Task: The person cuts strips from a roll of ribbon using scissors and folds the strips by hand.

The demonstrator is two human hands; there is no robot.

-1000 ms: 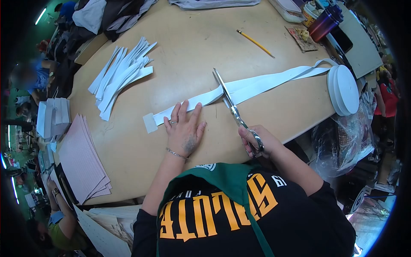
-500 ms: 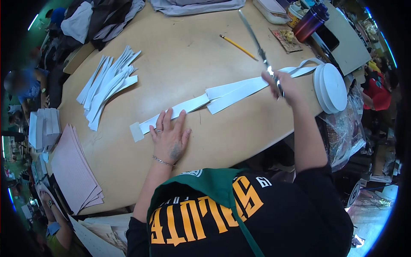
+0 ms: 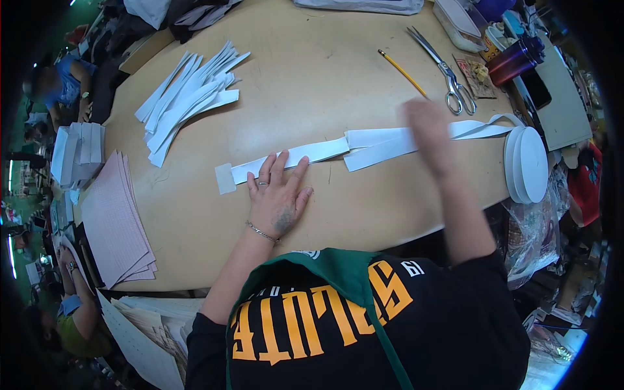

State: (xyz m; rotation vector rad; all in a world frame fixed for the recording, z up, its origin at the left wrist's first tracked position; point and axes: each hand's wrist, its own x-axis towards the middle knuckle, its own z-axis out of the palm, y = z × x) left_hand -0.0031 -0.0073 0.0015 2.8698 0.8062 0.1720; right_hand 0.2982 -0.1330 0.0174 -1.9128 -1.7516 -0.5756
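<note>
My left hand point(image 3: 281, 195) lies with spread fingertips pressing on a narrow white strip point(image 3: 325, 150) on the table. A pale rectangular piece point(image 3: 225, 179) sits at that strip's left end. At the right end, wider white bands point(image 3: 379, 155) lie overlapping and run toward a white roll point(image 3: 534, 164) at the table's edge. My right hand point(image 3: 428, 130) hovers over these bands, smeared by motion, so its fingers do not show clearly. Metal scissors point(image 3: 447, 75) rest on the table beyond it, close to a yellow pencil point(image 3: 403, 74).
A pile of cut white strips point(image 3: 188, 97) lies at the back left. Pink sheets point(image 3: 117, 221) are stacked at the left edge. A dark bottle point(image 3: 515, 62), a phone point(image 3: 537, 89) and a plastic container point(image 3: 459, 25) stand at the right. Other people sit at the left.
The scissors have left my right hand and now lie on the table. That hand has moved back over the white bands. My left hand stays on the strip; the view has shifted.
</note>
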